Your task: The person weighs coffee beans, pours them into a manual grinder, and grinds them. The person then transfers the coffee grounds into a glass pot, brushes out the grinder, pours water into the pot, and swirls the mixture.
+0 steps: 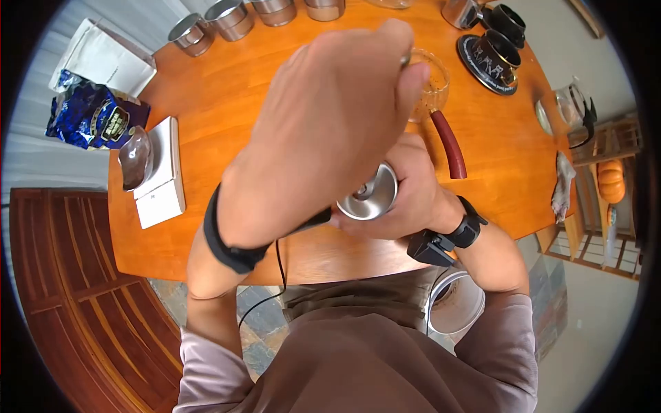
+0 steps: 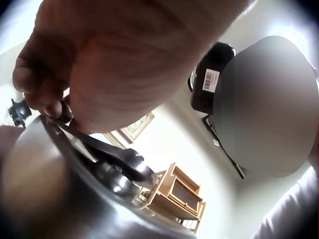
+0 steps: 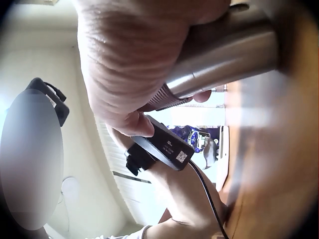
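My right hand wraps round the metal body of a hand coffee grinder, whose round steel top faces up in the head view. Above it, my left hand reaches across with curled fingers and grips the end of the grinder's crank handle. In the left wrist view the crank arm runs over the top's rim to a central hub. The knob is mostly hidden by the left hand. Just beyond the hands lies a glass vessel with a dark red handle, partly covered by the left hand.
Several metal cups line the far edge. At left are a blue coffee bag, a white bag and a white scale beside a clear dish of dark contents. A black cup on a saucer and a cloth stand right.
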Tool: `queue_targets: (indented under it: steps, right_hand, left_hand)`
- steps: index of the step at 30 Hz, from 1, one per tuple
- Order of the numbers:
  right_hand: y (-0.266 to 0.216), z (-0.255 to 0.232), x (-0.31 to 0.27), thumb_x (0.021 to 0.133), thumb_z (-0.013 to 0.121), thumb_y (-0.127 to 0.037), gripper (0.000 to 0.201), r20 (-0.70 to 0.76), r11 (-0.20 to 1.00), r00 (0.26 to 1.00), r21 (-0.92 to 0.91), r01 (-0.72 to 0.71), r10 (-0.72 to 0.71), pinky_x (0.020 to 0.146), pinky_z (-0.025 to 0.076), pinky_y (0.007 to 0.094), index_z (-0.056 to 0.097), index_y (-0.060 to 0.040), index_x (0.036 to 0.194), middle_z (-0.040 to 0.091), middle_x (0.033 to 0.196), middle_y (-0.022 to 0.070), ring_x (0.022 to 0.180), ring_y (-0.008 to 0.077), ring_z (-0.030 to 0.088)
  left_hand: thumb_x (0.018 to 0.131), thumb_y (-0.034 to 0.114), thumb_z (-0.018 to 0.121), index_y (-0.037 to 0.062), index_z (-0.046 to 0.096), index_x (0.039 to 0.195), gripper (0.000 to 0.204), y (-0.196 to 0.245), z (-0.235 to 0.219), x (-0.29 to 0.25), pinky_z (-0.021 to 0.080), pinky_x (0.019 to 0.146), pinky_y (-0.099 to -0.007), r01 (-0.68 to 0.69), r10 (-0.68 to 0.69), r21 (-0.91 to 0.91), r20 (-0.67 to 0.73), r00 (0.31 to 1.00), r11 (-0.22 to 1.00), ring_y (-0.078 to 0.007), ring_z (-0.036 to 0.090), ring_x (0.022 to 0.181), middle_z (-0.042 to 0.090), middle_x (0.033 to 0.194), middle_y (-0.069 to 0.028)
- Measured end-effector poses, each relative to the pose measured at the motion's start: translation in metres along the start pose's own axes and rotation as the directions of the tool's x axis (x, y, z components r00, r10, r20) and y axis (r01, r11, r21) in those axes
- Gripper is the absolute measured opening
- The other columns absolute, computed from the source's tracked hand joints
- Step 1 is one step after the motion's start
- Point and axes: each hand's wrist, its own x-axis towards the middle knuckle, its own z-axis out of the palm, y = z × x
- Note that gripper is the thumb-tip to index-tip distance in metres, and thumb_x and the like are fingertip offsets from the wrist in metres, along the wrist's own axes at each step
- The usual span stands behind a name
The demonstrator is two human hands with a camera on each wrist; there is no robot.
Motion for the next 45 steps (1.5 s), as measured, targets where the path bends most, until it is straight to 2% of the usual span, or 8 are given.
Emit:
queue_targets:
  steps: [15, 21, 27, 33, 37, 39, 41, 45]
  right_hand:
    - [0.004, 0.005, 0.004, 0.083, 0.084, -0.016, 0.027, -0.346, 0.871, 0.804, 0.277, -0.405, 0.484, 0.059, 0.046, 0.025, 0.062, -0.0042, 0.092, 0.062, 0.077, -0.0017, 0.07, 0.0041, 0.056]
    - [0.007, 0.006, 0.001, 0.081, 0.084, -0.013, 0.027, -0.381, 0.815, 0.745, 0.444, -0.373, 0.548, 0.058, 0.045, 0.0234, 0.063, -0.0053, 0.095, 0.062, 0.077, -0.0042, 0.068, 0.0029, 0.055]
    - [0.006, 0.01, -0.004, 0.069, 0.091, -0.017, 0.05, -0.124, 0.989, 0.992, -0.147, -0.013, -0.006, 0.065, 0.053, 0.0305, 0.064, -0.0035, 0.108, 0.068, 0.091, 0.0062, 0.075, 0.0185, 0.068]
    - [0.001, 0.018, -0.003, 0.074, 0.083, -0.027, 0.039, 0.0, 0.994, 1.0, -0.107, 0.014, -0.014, 0.062, 0.05, 0.0407, 0.059, -0.0083, 0.099, 0.062, 0.086, 0.0082, 0.078, 0.0341, 0.064]
    - [-0.021, 0.008, 0.007, 0.073, 0.084, -0.03, 0.047, 0.146, 0.944, 0.935, -0.107, -0.311, 0.324, 0.063, 0.052, 0.0435, 0.062, -0.0061, 0.108, 0.065, 0.082, 0.0124, 0.076, 0.0385, 0.064]
    - [0.001, 0.031, 0.005, 0.078, 0.083, -0.027, 0.044, -0.299, 0.951, 0.924, -0.264, 0.162, -0.24, 0.063, 0.052, 0.0378, 0.062, -0.0038, 0.109, 0.068, 0.083, 0.0133, 0.075, 0.0321, 0.069]
    - [0.001, 0.029, -0.005, 0.083, 0.08, -0.023, 0.037, -0.218, 0.83, 0.875, 0.475, -0.291, 0.431, 0.064, 0.051, 0.0312, 0.061, -0.0028, 0.108, 0.07, 0.088, 0.0114, 0.077, 0.0211, 0.069]
    - [0.011, 0.014, -0.006, 0.095, 0.07, -0.006, 0.032, -0.289, 0.911, 0.872, 0.242, -0.333, 0.395, 0.085, 0.053, 0.0252, 0.055, -0.0025, 0.124, 0.068, 0.106, 0.0043, 0.095, 0.0095, 0.066]
  left_hand:
    - [0.086, 0.006, 0.074, 0.0021, 0.068, 0.095, 0.011, 0.045, -0.055, -0.036, 0.043, 0.049, -0.0278, -0.251, 0.339, -0.261, 0.385, 0.859, 0.932, -0.0167, 0.056, 0.053, 0.056, 0.071, -0.0082]
    - [0.1, 0.007, 0.062, -0.0035, 0.061, 0.105, 0.011, 0.032, -0.088, -0.022, 0.043, 0.07, -0.0231, 0.431, -0.501, 0.296, 0.224, 0.836, 0.852, -0.0081, 0.052, 0.077, 0.059, 0.085, -0.0039]
    - [0.1, 0.013, 0.065, -0.0044, 0.06, 0.102, 0.018, -0.038, -0.077, -0.01, 0.042, 0.067, -0.0239, 0.158, -0.276, 0.343, 0.326, 0.904, 0.926, -0.0076, 0.049, 0.073, 0.058, 0.079, -0.0018]
    - [0.095, 0.011, 0.071, -0.0015, 0.068, 0.109, 0.019, 0.01, -0.03, -0.013, 0.046, 0.066, -0.0221, -0.022, 0.022, -0.007, 0.013, 1.0, 1.0, -0.0068, 0.057, 0.074, 0.064, 0.079, -0.0046]
    - [0.091, 0.013, 0.075, -0.0019, 0.068, 0.105, 0.022, 0.035, -0.049, -0.015, 0.047, 0.061, -0.0233, -0.17, 0.181, -0.064, 0.273, 0.945, 0.983, -0.0082, 0.058, 0.069, 0.064, 0.078, -0.006]
    - [0.089, 0.014, 0.077, -0.0022, 0.068, 0.103, 0.024, 0.048, -0.058, -0.019, 0.047, 0.057, -0.0241, -0.26, 0.287, -0.122, 0.428, 0.857, 0.958, -0.0091, 0.058, 0.066, 0.064, 0.077, -0.007]
    - [0.086, 0.016, 0.079, -0.0022, 0.067, 0.101, 0.027, 0.053, -0.066, -0.034, 0.046, 0.053, -0.0254, -0.17, 0.218, -0.142, 0.481, 0.849, 0.975, -0.0106, 0.057, 0.062, 0.064, 0.075, -0.0077]
    - [0.083, 0.019, 0.082, -0.0024, 0.065, 0.099, 0.032, 0.046, -0.095, -0.044, 0.045, 0.053, -0.0253, 0.034, -0.062, 0.064, 0.504, 0.861, 0.997, -0.0113, 0.056, 0.059, 0.06, 0.071, -0.0064]
